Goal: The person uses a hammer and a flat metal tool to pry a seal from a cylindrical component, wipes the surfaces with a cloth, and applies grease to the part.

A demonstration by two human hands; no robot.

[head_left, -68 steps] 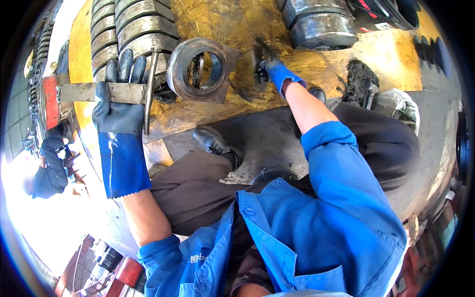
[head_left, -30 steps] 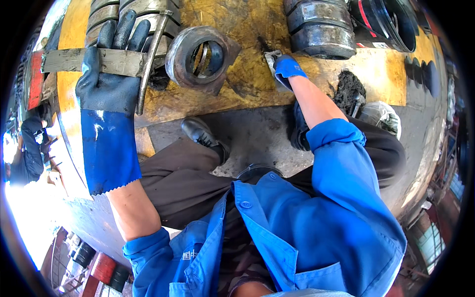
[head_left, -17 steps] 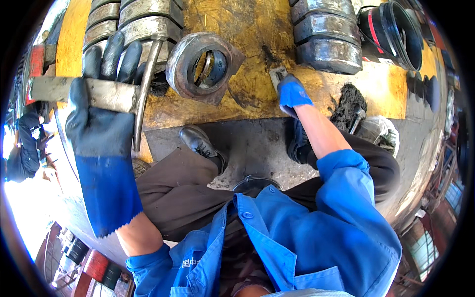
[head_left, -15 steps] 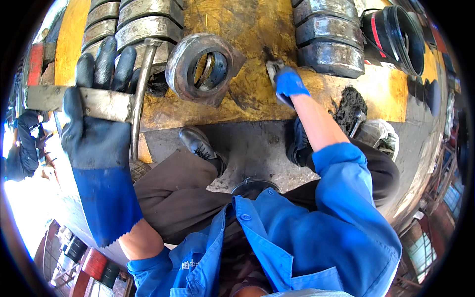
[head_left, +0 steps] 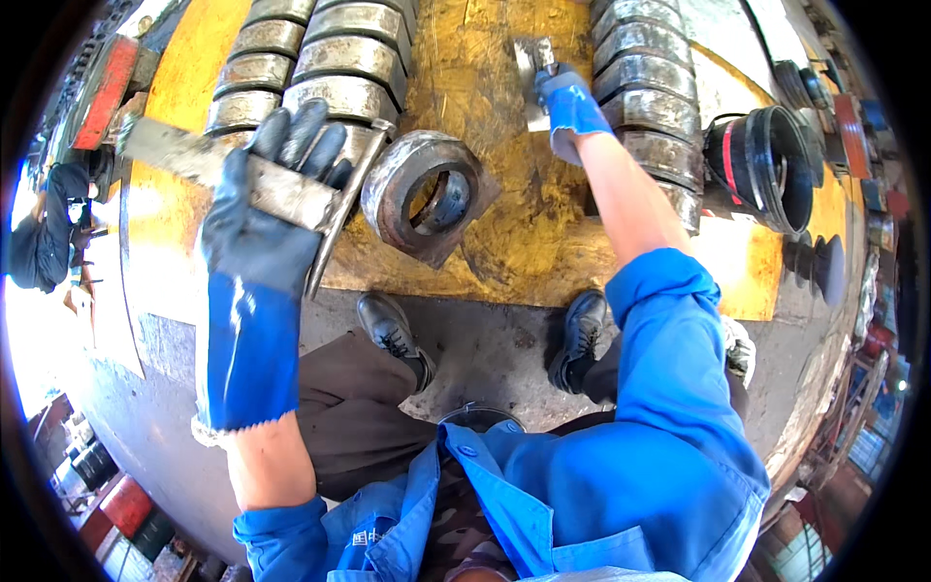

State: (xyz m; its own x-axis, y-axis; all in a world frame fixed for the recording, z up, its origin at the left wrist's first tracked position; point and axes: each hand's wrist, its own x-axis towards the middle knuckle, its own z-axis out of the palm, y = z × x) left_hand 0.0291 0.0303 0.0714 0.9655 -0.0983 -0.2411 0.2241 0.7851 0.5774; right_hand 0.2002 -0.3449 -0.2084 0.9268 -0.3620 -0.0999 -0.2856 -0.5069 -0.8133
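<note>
My left hand (head_left: 267,223), in a blue glove with a black palm, is closed around a T-shaped metal bar (head_left: 291,194), its thumb lying over the flat shaft. The bar's round cross rod (head_left: 347,215) stands just left of a thick steel ring (head_left: 386,209). That ring rests on the stained yellow board, its opening toward me. Farther off, my right hand (head_left: 572,102), gloved in blue, grips what looks like a flat metal scraper (head_left: 530,73) above the board. The scraper's handle is mostly hidden by the fingers.
Rows of metal rings (head_left: 349,60) line the left of the yellow board (head_left: 465,276); another row (head_left: 648,107) lies at the right. Beyond that stands a black bucket (head_left: 766,170) with a red stripe. My shoes (head_left: 386,325) are at the board's near edge. A person (head_left: 48,228) is at far left.
My right hand with the scraper has moved farther away over the board. My left hand, still holding the bar, has shifted right in the picture. The whole view has also shifted.
</note>
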